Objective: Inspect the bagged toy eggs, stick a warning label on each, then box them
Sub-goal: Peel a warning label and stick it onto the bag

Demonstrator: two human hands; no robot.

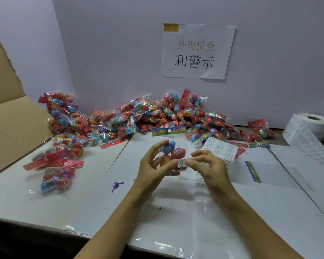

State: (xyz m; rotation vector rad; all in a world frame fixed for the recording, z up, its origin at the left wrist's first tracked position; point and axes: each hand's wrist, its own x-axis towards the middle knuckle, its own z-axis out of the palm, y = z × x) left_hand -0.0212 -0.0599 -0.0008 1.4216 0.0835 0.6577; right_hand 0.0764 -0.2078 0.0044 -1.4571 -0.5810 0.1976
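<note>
one label roll (307, 128), one purple dinosaur (117, 186)

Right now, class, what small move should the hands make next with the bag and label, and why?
Probably press the warning label flat onto the bag of toy eggs: the left hand grips the bag, and the right hand pinches the label against its front.

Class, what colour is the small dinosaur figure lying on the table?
Purple; the dinosaur figure shows clearly in the head view, left of the left hand.

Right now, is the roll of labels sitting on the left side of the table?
No, the roll of labels stands at the far right of the table, while the cardboard box is on the left.
</note>
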